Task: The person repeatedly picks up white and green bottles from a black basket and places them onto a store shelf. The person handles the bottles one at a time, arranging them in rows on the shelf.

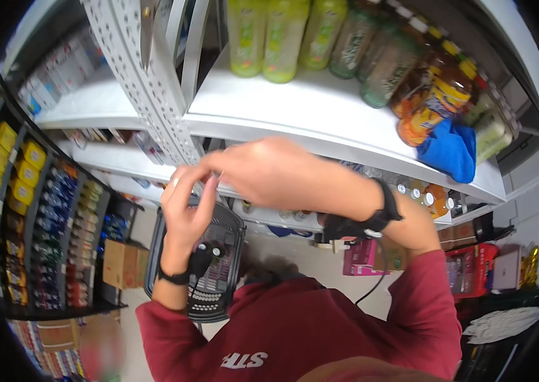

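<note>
My two hands meet in front of a white metal shelf unit. The fingers of my left hand (187, 203), which wears a ring, reach up to the fingertips of my right hand (264, 167). A thin, pale sliver shows between them, too small and blurred to name. My right hand is bent over at the wrist, and its blur hides whether it grips anything. Above my hands, a white shelf (269, 102) bears green-yellow drink bottles (281, 43), clear green bottles (379, 81) and orange-labelled tea bottles (434, 110). A blue cloth (451, 150) hangs over its front edge.
A black plastic basket (238, 229) with bottles stands below my left hand. Metal scissors (146, 36) hang by the perforated upright (126, 62). A stocked rack (54, 229) and cardboard box (119, 265) are at left; a pink box (360, 258) and red crate (472, 270) at right.
</note>
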Motion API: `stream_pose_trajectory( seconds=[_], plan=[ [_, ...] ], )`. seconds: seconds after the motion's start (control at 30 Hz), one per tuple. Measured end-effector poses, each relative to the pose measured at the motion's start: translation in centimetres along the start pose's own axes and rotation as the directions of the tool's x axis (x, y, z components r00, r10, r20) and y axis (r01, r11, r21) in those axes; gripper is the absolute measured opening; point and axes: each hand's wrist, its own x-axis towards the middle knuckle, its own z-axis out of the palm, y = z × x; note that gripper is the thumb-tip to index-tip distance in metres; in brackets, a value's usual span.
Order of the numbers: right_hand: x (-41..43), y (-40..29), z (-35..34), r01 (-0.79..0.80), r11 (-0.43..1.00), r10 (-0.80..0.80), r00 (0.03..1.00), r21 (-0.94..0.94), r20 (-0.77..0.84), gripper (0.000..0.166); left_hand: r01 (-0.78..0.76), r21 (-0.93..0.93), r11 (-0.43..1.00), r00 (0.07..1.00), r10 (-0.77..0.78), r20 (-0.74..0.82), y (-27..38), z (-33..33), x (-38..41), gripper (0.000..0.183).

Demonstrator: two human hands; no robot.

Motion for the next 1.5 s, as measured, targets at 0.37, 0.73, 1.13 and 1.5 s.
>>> stream_pose_trajectory(
  seconds=[0.37,0.73,1.13,1.5],
  plan=[
    [-2.1,1.3,-16.2,-0.257,0.681,0.057,0.952,-0.686,-0.3,0.025,0.142,-0.031,0.989,0.989,-0.143,-0.036,-6.5,8.1,14.4,0.078],
    [10.7,9.2,-17.0,-0.381,0.677,0.216,0.921,-0.63,-0.326,0.057,0.228,0.195,0.954,0.965,-0.248,0.086,-7.4,9.5,12.6,0.082],
    [12.7,12.3,-15.7,-0.221,0.723,-0.044,0.931,-0.655,-0.363,0.041,0.249,0.138,0.958,0.962,-0.261,0.074,-7.8,9.6,12.6,0.086],
    [8.9,7.6,-16.1,0.028,0.876,-0.171,0.952,-0.482,-0.255,0.037,0.316,-0.28,0.906,0.936,-0.25,0.249,-5.9,8.5,12.7,0.059]
  ],
)
